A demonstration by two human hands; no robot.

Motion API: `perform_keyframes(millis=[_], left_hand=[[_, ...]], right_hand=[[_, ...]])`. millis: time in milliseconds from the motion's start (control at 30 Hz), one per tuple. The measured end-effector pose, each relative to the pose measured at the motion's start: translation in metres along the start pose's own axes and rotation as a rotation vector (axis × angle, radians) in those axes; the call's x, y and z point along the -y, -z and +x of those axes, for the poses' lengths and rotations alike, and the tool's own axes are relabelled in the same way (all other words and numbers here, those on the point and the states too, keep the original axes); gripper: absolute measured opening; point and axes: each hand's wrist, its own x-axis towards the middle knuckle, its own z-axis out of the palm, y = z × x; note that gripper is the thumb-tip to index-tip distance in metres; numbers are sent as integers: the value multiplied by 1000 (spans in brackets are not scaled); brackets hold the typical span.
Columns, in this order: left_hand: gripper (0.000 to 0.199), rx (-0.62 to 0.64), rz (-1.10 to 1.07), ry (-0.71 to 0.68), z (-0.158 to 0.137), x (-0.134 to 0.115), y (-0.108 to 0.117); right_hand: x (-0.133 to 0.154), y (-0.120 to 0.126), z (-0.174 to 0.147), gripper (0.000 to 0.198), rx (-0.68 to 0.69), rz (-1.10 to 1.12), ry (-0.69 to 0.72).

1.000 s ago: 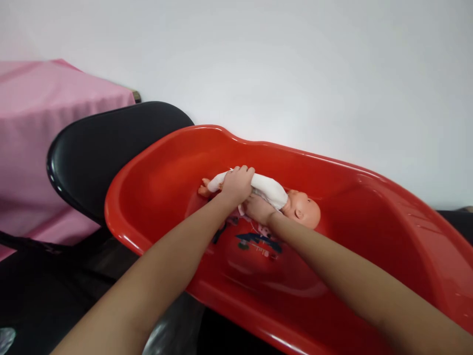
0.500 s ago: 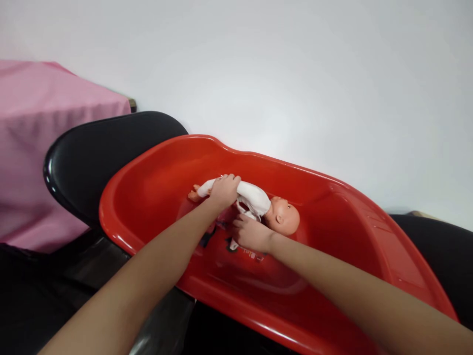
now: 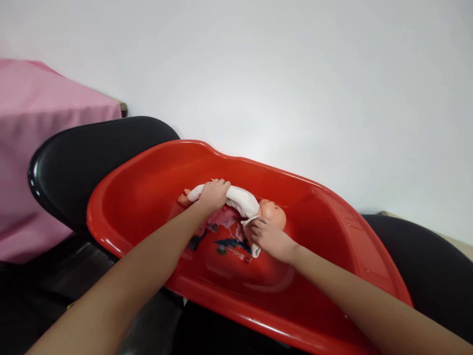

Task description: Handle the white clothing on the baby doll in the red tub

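A baby doll [image 3: 271,213] in white clothes [image 3: 242,201] lies lengthwise inside a red plastic baby bathtub [image 3: 148,187], head to the right, feet to the left. My left hand [image 3: 212,194] is closed around the doll's legs. My right hand [image 3: 269,239] sits just below the doll's head and pinches a loose white piece of its clothing near the shoulder. A coloured picture [image 3: 229,244] is printed on the tub floor under the doll.
The tub rests across black chairs: one seat back [image 3: 84,158] at the left, another [image 3: 417,266] at the right. A pink cloth [image 3: 40,133] covers a table at far left. A plain white wall stands behind.
My right hand slid from the doll's middle toward its head and took hold of white cloth. The left hand kept its grip on the legs. The view drifted, shifting the tub left.
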Motion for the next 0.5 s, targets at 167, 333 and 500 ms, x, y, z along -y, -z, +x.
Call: perform_keyframes(millis=[167, 333, 500], left_hand=[[23, 12, 6, -10, 1, 3, -3], [30, 47, -9, -31, -5, 3, -1], [33, 142, 19, -78, -16, 2, -7]], right_hand=[[-16, 18, -10, 25, -56, -9, -68], [-17, -3, -12, 27, 106, 139, -103], [-6, -6, -19, 19, 204, 649, -258]])
